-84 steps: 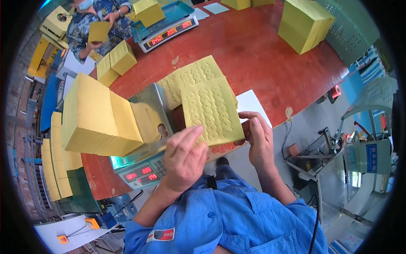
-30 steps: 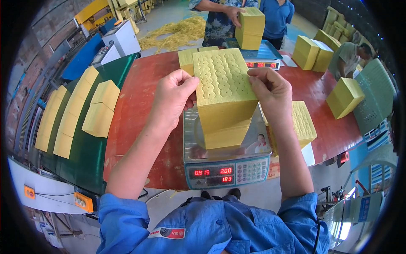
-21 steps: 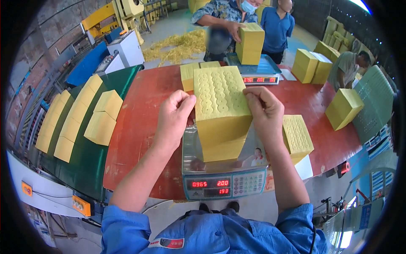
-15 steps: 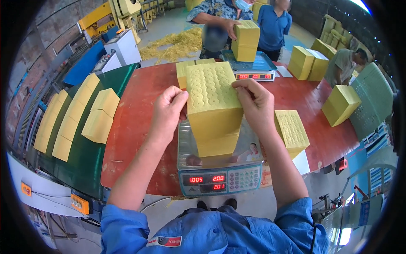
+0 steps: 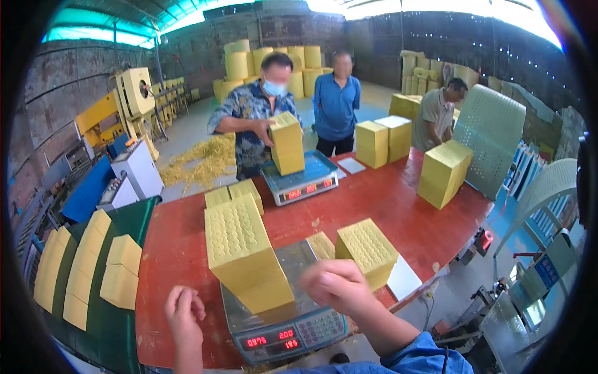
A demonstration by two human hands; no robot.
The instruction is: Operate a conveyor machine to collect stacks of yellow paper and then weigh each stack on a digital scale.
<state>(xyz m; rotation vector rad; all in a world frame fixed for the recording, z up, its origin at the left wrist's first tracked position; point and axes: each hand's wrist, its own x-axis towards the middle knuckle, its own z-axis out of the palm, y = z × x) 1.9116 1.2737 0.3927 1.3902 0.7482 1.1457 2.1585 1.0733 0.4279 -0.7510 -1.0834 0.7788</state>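
A tall block of yellow paper [image 5: 249, 274] with rows of stamped round marks on top stands on the tray of a digital scale [image 5: 304, 248] before me. My left hand [image 5: 185, 311] is raised left of the scale, apart from the block, its fingers loosely bent and holding nothing. Just right of the block is my right hand [image 5: 336, 285], fingers curled in, slightly blurred, with no paper showing in it. Beyond it stands another stamped yellow block [image 5: 367, 252], and a flat yellow piece [image 5: 321, 246] lies beside that block.
Yellow blocks line a green conveyor [image 5: 146, 218] at left. Across the red table [image 5: 317, 218], a masked person [image 5: 249, 131] holds a block on a second scale [image 5: 302, 187]. More blocks [image 5: 445, 174] stand at the far right. Another person [image 5: 336, 106] stands behind; one bends [image 5: 436, 112] near the right end.
Both my hands have come off the block on the scale and moved apart and nearer to me. The scale's red digits have changed. The view has tilted up and turned right.
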